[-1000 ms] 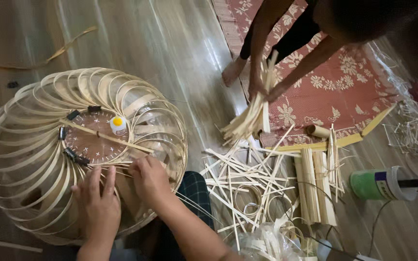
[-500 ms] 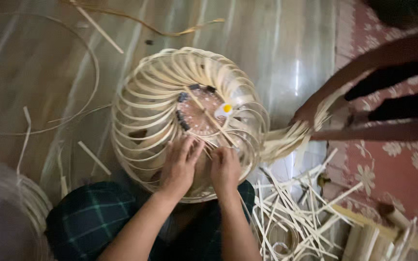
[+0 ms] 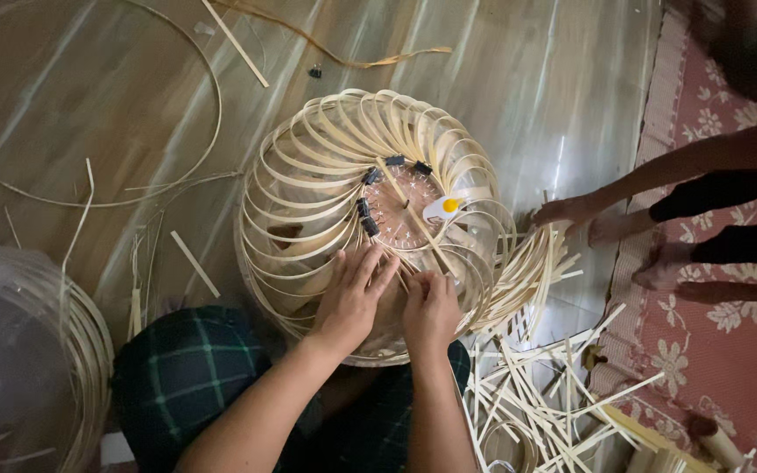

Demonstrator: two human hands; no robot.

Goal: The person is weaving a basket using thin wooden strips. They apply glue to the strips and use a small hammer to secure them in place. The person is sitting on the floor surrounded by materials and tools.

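A small white squeeze bottle with a yellow cap is seen lying on its side on the round brown centre disc of the bamboo strip frame, at the disc's right edge. Any label on it cannot be made out. No other packages, signs or screens are seen.
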